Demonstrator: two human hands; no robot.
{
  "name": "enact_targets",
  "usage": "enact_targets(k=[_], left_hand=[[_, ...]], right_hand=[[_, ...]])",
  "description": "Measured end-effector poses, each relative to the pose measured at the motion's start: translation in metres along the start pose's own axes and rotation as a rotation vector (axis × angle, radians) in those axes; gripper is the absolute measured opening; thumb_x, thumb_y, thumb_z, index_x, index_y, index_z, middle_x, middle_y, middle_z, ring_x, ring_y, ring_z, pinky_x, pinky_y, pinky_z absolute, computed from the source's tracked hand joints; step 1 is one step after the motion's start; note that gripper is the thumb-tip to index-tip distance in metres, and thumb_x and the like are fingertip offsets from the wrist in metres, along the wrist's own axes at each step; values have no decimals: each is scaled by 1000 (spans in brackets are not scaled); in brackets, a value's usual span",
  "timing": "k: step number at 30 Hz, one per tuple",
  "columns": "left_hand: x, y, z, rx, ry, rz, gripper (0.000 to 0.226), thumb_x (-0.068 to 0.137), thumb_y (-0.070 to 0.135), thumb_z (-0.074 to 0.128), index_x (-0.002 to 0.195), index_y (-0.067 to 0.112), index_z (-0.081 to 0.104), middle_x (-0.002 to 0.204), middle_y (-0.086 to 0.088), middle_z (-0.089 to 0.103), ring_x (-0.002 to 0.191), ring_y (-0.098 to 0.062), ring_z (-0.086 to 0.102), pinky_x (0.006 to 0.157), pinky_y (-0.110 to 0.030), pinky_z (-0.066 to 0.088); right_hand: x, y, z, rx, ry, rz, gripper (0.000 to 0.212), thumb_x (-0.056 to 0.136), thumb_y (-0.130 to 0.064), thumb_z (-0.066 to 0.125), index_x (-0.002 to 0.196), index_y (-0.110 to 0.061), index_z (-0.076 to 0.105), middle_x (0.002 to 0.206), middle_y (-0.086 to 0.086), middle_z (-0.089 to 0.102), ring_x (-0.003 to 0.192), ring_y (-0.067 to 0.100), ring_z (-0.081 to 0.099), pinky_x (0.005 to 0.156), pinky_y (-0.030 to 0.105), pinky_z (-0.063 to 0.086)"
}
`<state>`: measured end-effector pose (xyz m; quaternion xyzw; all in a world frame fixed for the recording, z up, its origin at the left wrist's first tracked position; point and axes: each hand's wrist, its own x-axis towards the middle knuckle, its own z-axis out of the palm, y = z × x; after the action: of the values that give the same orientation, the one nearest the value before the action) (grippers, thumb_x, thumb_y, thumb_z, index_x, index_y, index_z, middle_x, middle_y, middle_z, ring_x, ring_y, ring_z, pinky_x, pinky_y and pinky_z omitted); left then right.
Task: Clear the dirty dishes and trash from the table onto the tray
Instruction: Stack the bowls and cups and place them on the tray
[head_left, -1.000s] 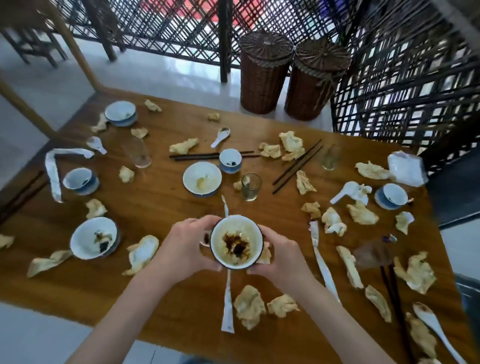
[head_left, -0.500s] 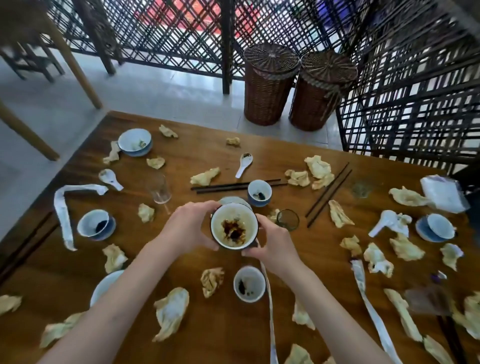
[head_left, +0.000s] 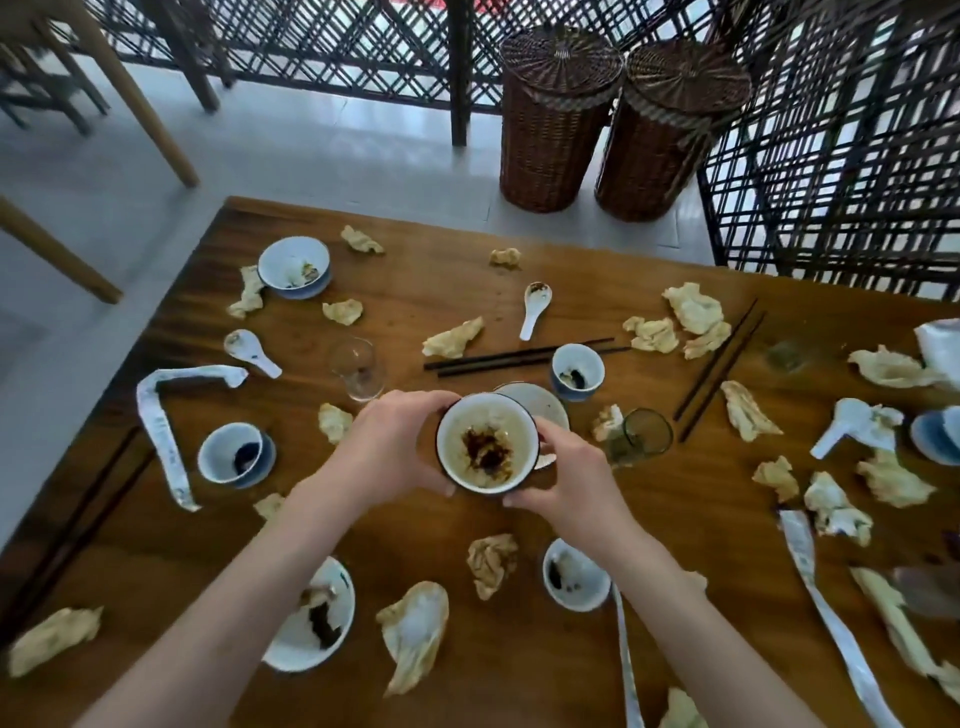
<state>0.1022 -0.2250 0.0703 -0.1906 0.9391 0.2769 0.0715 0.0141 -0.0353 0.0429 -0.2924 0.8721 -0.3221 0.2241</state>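
Observation:
A dirty white bowl (head_left: 487, 442) with a dark rim and dark sauce residue is held above the wooden table (head_left: 467, 280). My left hand (head_left: 395, 441) grips its left side and my right hand (head_left: 571, 475) grips its right side. Just behind it a white plate (head_left: 540, 402) lies on the table, partly hidden by the bowl. Several dirty blue-and-white bowls, such as one at far left (head_left: 294, 266) and one near my right wrist (head_left: 575, 574), stand around. Crumpled napkins (head_left: 415, 631), spoons (head_left: 535, 307) and chopsticks (head_left: 519, 356) are scattered about. No tray is in view.
Two drinking glasses (head_left: 357, 368) (head_left: 641, 434) stand close to the held bowl. Long paper wrappers (head_left: 166, 431) lie on the left and right. Two wicker baskets (head_left: 558, 114) stand on the floor beyond the table's far edge, next to a dark lattice screen (head_left: 831, 156).
Both hands have carried the bowl away from me across the table, toward the white plate, and lifted it. A small bowl that sat under or beside it now stands uncovered near my right wrist.

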Motion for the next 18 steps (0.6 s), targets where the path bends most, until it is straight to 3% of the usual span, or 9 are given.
enact_targets(k=[3,5,9,14,18], left_hand=[[-31,-30,-11,-2,5,-28,98,46,34,92,133,33,46,126,10,57,119,-11,46,95,-29,39],[-55,-50,-14,8,-5,-50,99,48,35,92,135,34,44,128,12,55,120,-8,46,97,-28,41],[-99,-84,-11,-29,-39,-86,96,51,37,90,135,35,43,129,16,54,119,-4,46,99,-31,45],[-140,-117,3,-179,-28,-83,89,50,36,91,128,40,48,115,31,52,103,12,48,83,-8,43],[-158,-136,13,-219,-68,-80,97,48,42,90,131,42,42,118,34,46,105,17,45,77,0,40]], right_hand=[[-14,-25,27,-1,-23,-25,86,56,-31,88,132,-27,48,122,-16,58,102,-9,41,87,5,30],[-25,-41,49,-1,-60,-11,89,58,-32,87,136,-27,44,128,-14,55,112,-4,45,89,5,25],[-50,-60,90,50,-123,-4,89,60,-29,87,136,-28,42,127,-15,55,113,-4,45,93,8,32],[-73,-76,120,95,-181,-29,81,60,-27,87,129,-33,46,114,-24,55,103,-11,43,82,-4,32],[-84,-83,135,82,-230,-32,79,60,-24,86,128,-32,47,117,-22,55,108,-7,45,90,3,34]])
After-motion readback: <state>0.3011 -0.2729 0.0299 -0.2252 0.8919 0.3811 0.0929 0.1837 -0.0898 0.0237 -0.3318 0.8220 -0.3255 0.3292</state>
